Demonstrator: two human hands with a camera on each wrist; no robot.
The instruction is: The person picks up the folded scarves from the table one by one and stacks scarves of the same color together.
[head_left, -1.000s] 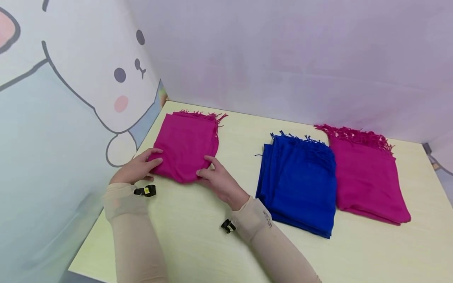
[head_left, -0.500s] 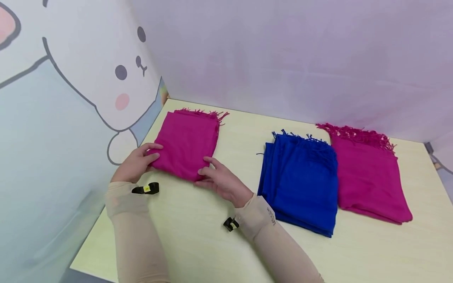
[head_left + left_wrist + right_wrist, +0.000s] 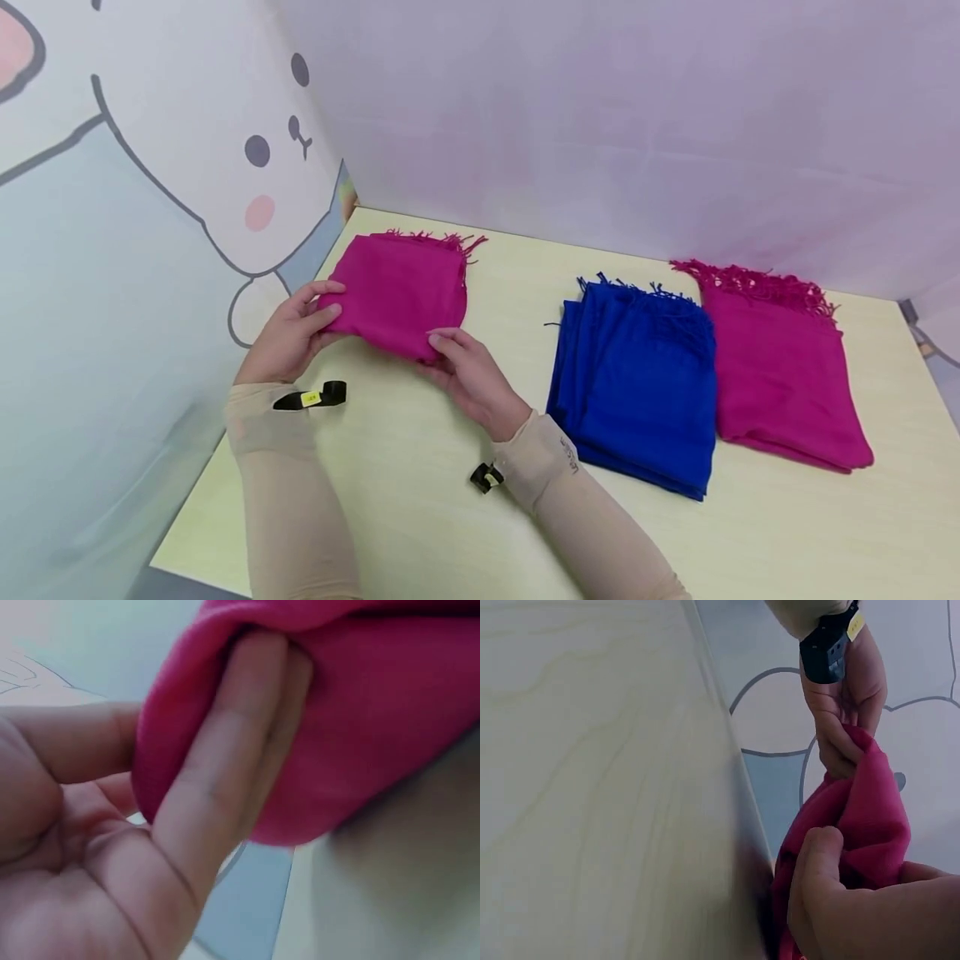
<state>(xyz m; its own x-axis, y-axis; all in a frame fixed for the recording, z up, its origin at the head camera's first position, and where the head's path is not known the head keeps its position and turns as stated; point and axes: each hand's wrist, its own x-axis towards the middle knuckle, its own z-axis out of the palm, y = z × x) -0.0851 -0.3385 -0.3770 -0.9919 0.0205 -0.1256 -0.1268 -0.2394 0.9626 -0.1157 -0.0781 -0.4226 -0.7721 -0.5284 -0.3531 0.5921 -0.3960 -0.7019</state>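
Scarves: three folded, two magenta, one blue.
Held scarf (image 3: 401, 292): magenta, at table's (image 3: 420, 500) far left corner, near edge lifted between both hands.
Left hand (image 3: 292, 337): pinching near left corner, fingers (image 3: 240, 750) under cloth.
Right hand (image 3: 468, 379): pinching near right corner.
Blue scarf (image 3: 637, 383): flat, right of hands.
Second magenta scarf (image 3: 780, 375): touching blue's right side.

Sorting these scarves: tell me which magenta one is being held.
The folded magenta fringed scarf by the cartoon wall, pinched by both hands; the other magenta scarf lies untouched beside the blue one.
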